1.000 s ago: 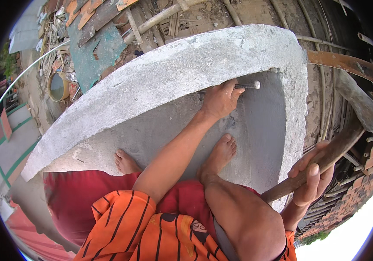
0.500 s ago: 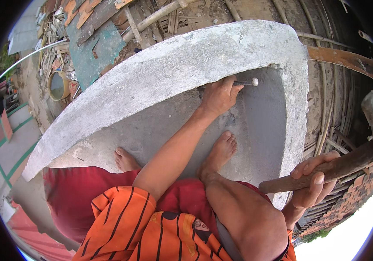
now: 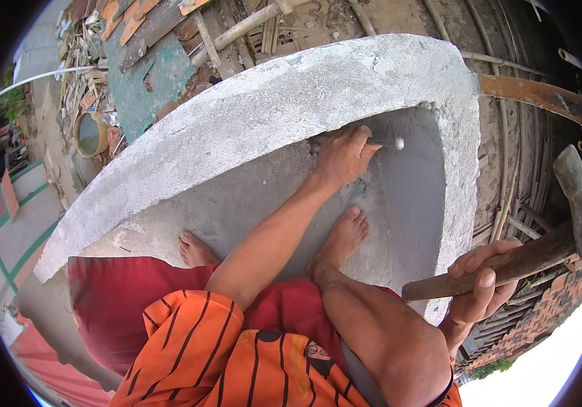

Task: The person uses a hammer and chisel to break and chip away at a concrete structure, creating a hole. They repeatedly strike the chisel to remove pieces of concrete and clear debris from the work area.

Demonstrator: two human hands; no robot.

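Observation:
My left hand is closed round a dark steel chisel whose pale, flattened end sticks out to the right of my fist. Its other end points at the inner face of the concrete parapet, partly hidden by my fingers. In my right hand, at the lower right, is a hammer. The wooden hammer handle lies across my palm with fingers wrapped round it. The metal hammer head is raised at the far right, well apart from the chisel.
My bare feet stand on the grey concrete floor inside the parapet corner. Below and beyond lie bamboo poles, broken boards, a round basin and rubble. A rusty curved metal strip meets the parapet's outer side; roof tiles show at right.
The hammer head has swung a little inward, while its handle stays in my right grip. My left hand and the chisel's outer end have sunk slightly. My feet have stayed put.

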